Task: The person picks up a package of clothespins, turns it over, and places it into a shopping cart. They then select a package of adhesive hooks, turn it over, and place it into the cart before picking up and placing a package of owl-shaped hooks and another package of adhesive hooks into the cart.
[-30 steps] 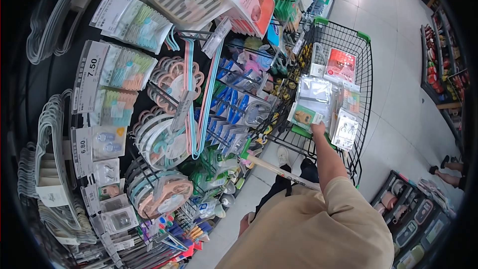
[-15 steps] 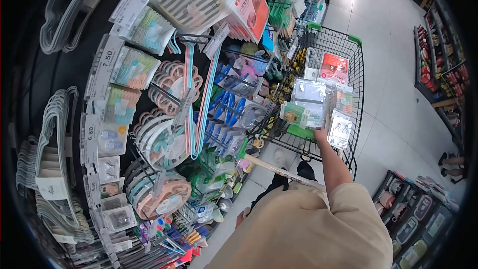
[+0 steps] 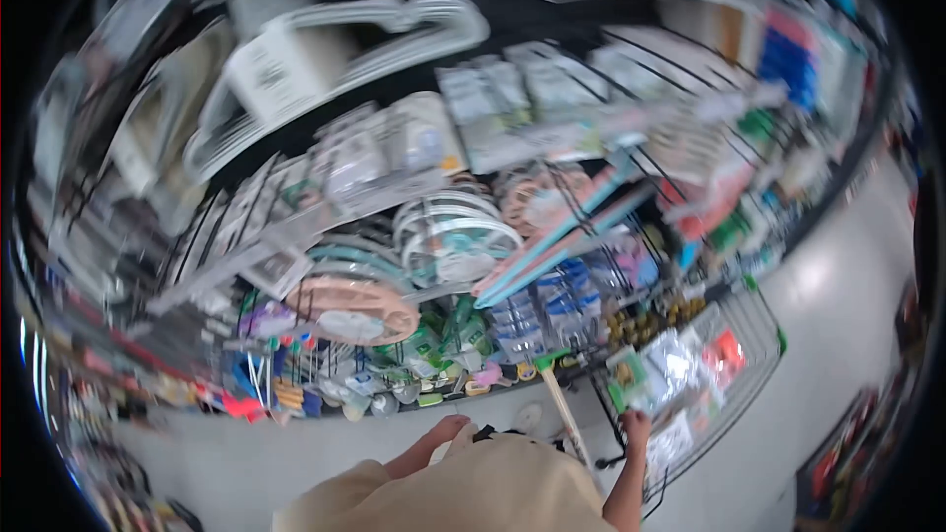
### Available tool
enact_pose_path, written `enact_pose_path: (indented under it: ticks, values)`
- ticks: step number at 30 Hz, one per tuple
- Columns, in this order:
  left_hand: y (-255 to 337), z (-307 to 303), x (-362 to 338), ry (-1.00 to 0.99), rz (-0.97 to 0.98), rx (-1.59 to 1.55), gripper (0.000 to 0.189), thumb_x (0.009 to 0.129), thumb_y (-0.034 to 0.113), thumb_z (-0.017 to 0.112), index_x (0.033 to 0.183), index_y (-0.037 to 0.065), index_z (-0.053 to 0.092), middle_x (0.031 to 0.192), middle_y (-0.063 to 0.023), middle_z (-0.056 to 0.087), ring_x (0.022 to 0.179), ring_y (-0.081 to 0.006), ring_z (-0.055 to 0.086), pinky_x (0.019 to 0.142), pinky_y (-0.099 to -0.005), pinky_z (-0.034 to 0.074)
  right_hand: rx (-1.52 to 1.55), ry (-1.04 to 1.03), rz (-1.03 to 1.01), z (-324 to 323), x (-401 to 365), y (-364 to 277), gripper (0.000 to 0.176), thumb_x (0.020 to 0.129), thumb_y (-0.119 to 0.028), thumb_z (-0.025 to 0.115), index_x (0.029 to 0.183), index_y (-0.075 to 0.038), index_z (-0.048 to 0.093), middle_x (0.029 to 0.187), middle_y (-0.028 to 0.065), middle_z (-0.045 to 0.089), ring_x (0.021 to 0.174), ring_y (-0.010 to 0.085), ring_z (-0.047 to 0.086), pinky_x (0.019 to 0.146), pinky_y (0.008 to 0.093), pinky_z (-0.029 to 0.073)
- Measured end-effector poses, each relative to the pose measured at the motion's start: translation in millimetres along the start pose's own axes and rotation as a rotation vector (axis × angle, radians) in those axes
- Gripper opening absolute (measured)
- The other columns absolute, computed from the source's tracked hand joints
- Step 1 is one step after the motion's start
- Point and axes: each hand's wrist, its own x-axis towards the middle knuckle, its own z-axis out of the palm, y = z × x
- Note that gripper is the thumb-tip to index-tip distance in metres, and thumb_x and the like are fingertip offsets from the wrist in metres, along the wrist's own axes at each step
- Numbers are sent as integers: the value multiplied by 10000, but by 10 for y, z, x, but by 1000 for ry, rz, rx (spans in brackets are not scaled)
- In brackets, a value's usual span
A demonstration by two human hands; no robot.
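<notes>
The shopping cart (image 3: 759,399) stands in front of me on the right, a black wire basket with green corners. My right hand (image 3: 637,425) is closed at its near side, beside packaged goods; blur hides what its fingers wrap round. In the basket lie a shiny clear-wrapped pack (image 3: 670,365), a red package (image 3: 727,353), a green-edged pack (image 3: 623,377) and a white pack (image 3: 670,445). The cart's handle bar (image 3: 566,412) slants past my body. Low beside my beige shirt (image 3: 473,488) is my left hand (image 3: 448,430), away from the cart, its fingers smeared.
A shelf wall ahead holds white clothes hangers (image 3: 424,25), round hanging drying racks (image 3: 458,236), pink and blue hangers (image 3: 562,232) and blue packs (image 3: 567,300). Brushes (image 3: 291,394) hang lower down. Pale floor (image 3: 246,453) runs along the shelf; another display (image 3: 838,453) stands at right.
My view has swung left, with more of the shelf now showing and the cart lower right. My left hand has come into clear view. My right hand stays at the cart's near side.
</notes>
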Motion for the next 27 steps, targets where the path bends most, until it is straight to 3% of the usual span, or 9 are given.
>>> enact_pose_path:
  ticks: [2,3,4,6,13,16,22,26,27]
  values:
    - [346,-125,-29,27,34,40,346,946,299,552,1153,41,653,1122,-135,678,1044,-267,638,918,-367,489,-54,9,-124,70,46,28,199,819,-142,576,723,23,631,641,63,621,604,153,589,569,300,456]
    - [728,-258,-109,-45,-185,-147,376,958,317,545,1206,45,621,1115,-122,678,1026,-225,637,910,-343,488,-156,7,-172,83,59,8,178,814,-120,568,732,25,630,649,69,624,623,160,594,591,305,464]
    - [801,-301,-83,-29,-178,-172,376,958,317,545,1206,45,621,1115,-122,678,1026,-225,637,910,-343,488,-255,12,-217,86,54,-17,158,810,-97,560,741,27,628,657,75,628,643,168,598,612,310,472]
    - [920,-408,-103,42,33,-334,363,959,264,559,1257,58,583,943,-24,624,870,-102,578,703,-253,487,-274,8,-216,122,29,-117,99,787,-48,557,762,22,622,676,96,637,639,175,599,614,306,476]
    - [2060,-1324,-637,-26,336,-492,406,1007,265,520,1342,34,523,1274,-80,595,1180,-152,532,1021,-322,405,-296,-15,-199,273,-69,-533,190,786,-25,596,967,14,639,726,140,651,641,201,617,616,319,486]
    - [2494,-1836,-1079,59,308,-568,361,1012,224,508,1325,47,539,1269,-59,607,1184,-154,533,1016,-316,409,-458,-82,-292,349,-94,-683,253,790,-46,578,1025,14,647,773,188,670,690,275,653,654,365,505]
    - [2779,-2835,-1872,810,499,-644,265,975,160,559,1161,-20,614,1048,-71,677,978,-158,624,922,-315,476,-642,-104,-303,456,-81,-801,289,805,-97,529,1040,15,656,850,240,676,818,389,662,757,444,508]
    - [2564,-3425,-1941,1391,571,-724,328,959,162,582,1232,-20,562,1128,-105,636,999,-159,606,911,-305,472,-628,-84,-330,468,-64,-724,288,808,-95,523,1036,18,658,864,248,671,823,395,658,762,440,508]
    - [2602,-3549,-1939,1394,577,-723,328,959,162,582,1232,-20,562,1128,-105,636,999,-159,606,911,-305,472,-637,-82,-359,463,-60,-721,284,812,-96,520,1030,19,660,870,254,669,827,402,655,763,442,507]
